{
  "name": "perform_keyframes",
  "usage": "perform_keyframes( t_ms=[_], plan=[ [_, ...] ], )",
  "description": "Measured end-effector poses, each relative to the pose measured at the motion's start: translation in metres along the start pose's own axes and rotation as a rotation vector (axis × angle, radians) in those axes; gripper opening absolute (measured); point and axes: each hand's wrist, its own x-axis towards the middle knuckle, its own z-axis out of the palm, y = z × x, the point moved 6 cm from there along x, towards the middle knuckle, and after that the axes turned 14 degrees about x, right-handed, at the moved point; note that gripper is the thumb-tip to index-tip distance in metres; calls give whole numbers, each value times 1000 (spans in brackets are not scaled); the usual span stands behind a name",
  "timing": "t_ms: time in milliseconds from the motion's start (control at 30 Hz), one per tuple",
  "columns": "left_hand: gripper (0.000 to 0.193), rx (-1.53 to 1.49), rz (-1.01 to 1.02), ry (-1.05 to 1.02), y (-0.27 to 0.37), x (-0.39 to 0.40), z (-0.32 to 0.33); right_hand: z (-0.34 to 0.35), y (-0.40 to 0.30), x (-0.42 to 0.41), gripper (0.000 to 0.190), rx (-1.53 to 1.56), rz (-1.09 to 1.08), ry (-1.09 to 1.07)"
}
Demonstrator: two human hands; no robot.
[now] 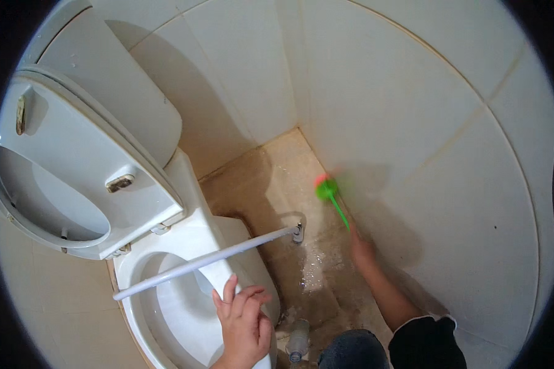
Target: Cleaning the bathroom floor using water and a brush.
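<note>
My right hand [363, 252] grips the thin green handle of a toilet brush [340, 212]. The round green and reddish brush head [327, 188] is blurred; it is at the foot of the tiled wall [424, 152], where wall and floor meet. At the lower middle, my left hand [245, 318] is at the right rim of the white toilet bowl [175, 355], fingers spread and holding nothing. A pale pole [203, 261] lies slanting across the bowl. By its far end is a small metal fitting [298, 233]; whether they are joined I cannot tell.
The raised toilet seat and lid [81, 152] lean back against the cistern [115, 87]. A clear plastic bottle [298, 339] is on the floor beside the toilet, near my knee [354, 351]. The brown-stained floor [277, 161] is wet and glistening in places.
</note>
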Motion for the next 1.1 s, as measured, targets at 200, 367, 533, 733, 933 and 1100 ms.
perform_keyframes(
  t_ms=[200,367,533,733,933,1100],
  plan=[
    [30,44,35,36,-6,-7,-3,-13,122,-143,45,-320,-562,-310],
    [28,42,32,60,-6,-8,-4,0,0,-63,45,-200,-451,-86],
    [40,108,65,83,10,-10,-5,50,-97,-8,41,-29,-1032,-148],
    [45,647,172,287,11,47,-20,35,-49,-7,42,-78,-596,-30],
    [15,861,136,155,-26,113,9,28,70,-108,45,-240,-543,-284],
    [10,897,34,250,-38,149,1,10,69,-102,45,-166,-453,-71]
  ],
)
